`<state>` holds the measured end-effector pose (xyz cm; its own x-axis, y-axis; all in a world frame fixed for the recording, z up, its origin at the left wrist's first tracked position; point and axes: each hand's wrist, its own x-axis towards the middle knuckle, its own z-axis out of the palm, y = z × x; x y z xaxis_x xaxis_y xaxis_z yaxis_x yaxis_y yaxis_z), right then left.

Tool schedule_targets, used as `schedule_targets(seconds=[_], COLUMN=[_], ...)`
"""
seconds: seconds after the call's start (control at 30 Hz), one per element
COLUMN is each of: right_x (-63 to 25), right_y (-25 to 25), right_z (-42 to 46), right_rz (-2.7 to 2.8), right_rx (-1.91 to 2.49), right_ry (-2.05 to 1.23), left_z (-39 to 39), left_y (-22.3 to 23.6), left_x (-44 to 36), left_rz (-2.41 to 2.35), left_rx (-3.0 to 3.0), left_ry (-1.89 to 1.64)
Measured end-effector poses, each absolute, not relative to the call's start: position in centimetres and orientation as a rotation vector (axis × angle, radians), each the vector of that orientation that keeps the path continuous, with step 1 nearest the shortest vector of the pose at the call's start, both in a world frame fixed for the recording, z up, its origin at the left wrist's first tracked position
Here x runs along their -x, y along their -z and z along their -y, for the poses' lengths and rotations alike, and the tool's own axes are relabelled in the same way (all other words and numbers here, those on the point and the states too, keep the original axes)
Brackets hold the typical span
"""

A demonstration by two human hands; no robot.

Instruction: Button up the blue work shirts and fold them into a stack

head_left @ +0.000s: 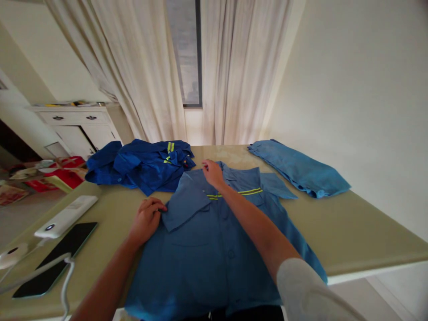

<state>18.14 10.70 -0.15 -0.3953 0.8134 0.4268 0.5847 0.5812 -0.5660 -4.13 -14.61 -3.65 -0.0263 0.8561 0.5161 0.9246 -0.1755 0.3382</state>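
A blue short-sleeved button-up shirt (pixel 200 254) with yellow stripes across the chest lies front up on the table, its collar away from me. My left hand (pixel 147 218) is closed at the shirt's left side, fingers pinching the edge of the sleeve (pixel 187 207), which lies over the shirt front. Up by the collar, my right hand (pixel 213 173) has its fingers curled at the shoulder edge of the shirt. Its fingertips are small in view, and my right forearm covers part of the chest and button line.
Darker blue clothing (pixel 150 165) with yellow strips lies heaped at the back left. A folded blue garment (pixel 297 167) rests at the back right. A black phone (pixel 67 249), a white device (pixel 67 216) and a white cable (pixel 65 285) occupy the table's left side.
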Motion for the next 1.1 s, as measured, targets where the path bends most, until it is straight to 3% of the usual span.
schedule_targets(seconds=[0.13, 0.23, 0.37, 0.5, 0.67, 0.9, 1.0, 1.1], right_x=[-31.3, -41.9, -50.4, -51.5, -51.1, -53.0, -53.3, -52.5], right_y=[-0.4, 0.4, 2.4, 3.4, 3.1, 3.1, 2.9, 1.7], right_z=[-12.5, -12.3, -10.4, -9.9, -11.2, -11.6, -11.3, -10.6], right_rz=[1.832, 1.642, 1.487, 1.632, 1.644, 1.411, 1.201, 1.144], right_rx=[1.204, 1.513, 2.077, 2.121, 1.982, 1.861, 1.677, 1.534], right_ry=[-0.171, 0.05, 0.009, -0.222, -0.378, -0.56, -0.789, -0.756], left_z=[15.1, 14.7, 14.3, 14.0, 12.4, 5.9, 1.0, -3.1], left_y=[3.9, 4.4, 5.7, 6.0, 3.3, -0.4, 0.1, 1.9], left_x=[3.5, 3.4, 4.0, 4.6, 1.0, -13.7, -20.1, -24.7], left_rz=[1.769, 1.753, 1.829, 1.911, 1.908, 1.608, 1.544, 1.688], left_rx=[2.364, 2.451, 2.454, 2.434, 2.307, 2.665, 2.782, 2.748], left_ry=[0.715, 0.59, 0.443, 0.382, 0.597, 0.722, 0.707, 0.68])
